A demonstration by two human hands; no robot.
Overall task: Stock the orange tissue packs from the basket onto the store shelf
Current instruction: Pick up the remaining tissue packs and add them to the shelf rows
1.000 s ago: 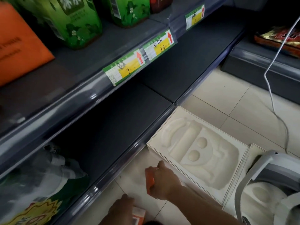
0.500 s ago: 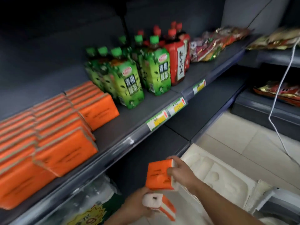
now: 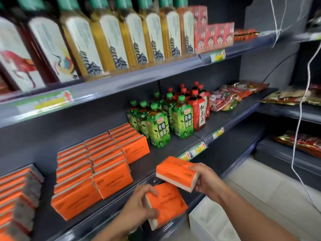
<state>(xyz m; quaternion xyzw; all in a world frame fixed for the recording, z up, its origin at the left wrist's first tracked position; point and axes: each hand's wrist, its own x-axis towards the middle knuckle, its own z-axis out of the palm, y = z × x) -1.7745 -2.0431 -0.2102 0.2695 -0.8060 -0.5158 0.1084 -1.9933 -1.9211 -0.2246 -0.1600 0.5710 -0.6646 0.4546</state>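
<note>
— What are we holding?

— An orange tissue pack in each hand. Our right hand (image 3: 206,181) grips the upper pack (image 3: 173,171) by its right end, with the thumb on the orange top and the fingers curled underneath. Our left hand (image 3: 139,204) grips the lower pack (image 3: 166,202) at its white left end, fingers curled over the top and the thumb below.

— Where are the two packs in relation to the middle shelf (image 3: 151,162)?

— Both are off it. The upper pack hangs tilted just over the front edge, facing the bare stretch of shelf. The lower pack sits further down, in front of that edge and close under the upper one. We cannot tell whether the two touch.

— What is on that shelf?

— The stocked packs (image 3: 111,181) stand in rows from the back wall to the front edge, filling the left part. Right of the bare stretch stand the green tea bottles (image 3: 161,129), with red bottles (image 3: 199,112) just beside them. Snack bags (image 3: 231,96) lie towards the right end, and price tags (image 3: 199,149) are clipped along the front edge.

— And around it?

— Tall bottles (image 3: 111,40) line the front edge of the shelf above. A white box (image 3: 206,223) is on the floor under our right forearm.
</note>
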